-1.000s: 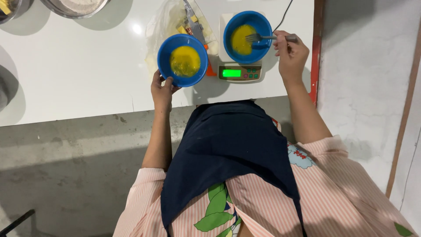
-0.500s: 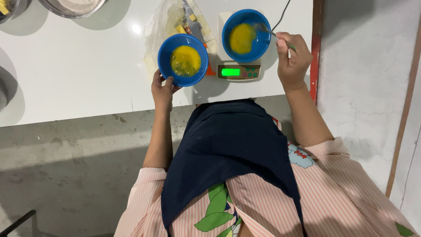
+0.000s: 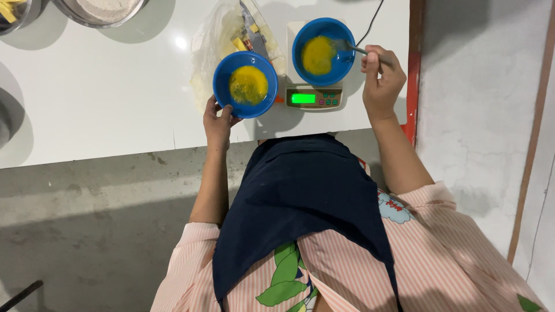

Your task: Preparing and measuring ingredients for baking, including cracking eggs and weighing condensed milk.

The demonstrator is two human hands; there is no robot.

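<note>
- White worktop [image 3: 115, 98] is sitting over a grey concrete floor; a red-edged wall is running along the right
- Left hand [image 3: 218, 118] is gripping the rim of the near blue bowl [image 3: 245, 84], fingers curled on it; yellow beaten liquid is sitting inside
- Right hand [image 3: 380, 78] is pinching a fork [image 3: 352, 49], tines dipping into the second blue bowl [image 3: 324, 51] on the scale [image 3: 312, 97]
- Both bowls are looking already mixed; I'd guess the weighing is partway, display glowing green
- A plastic bag [image 3: 222, 43] with yellow chunks is lying behind

Glossy white rectangular counter [image 3: 104, 98] fills 10 to 12 o'clock, with a bright light glare on it near 12. Grey stained concrete floor [image 3: 87, 231] at 8 o'clock. Red vertical post [image 3: 414, 63] at 1 o'clock; rough whitewashed wall [image 3: 480, 115] at 2 to 3.
</note>
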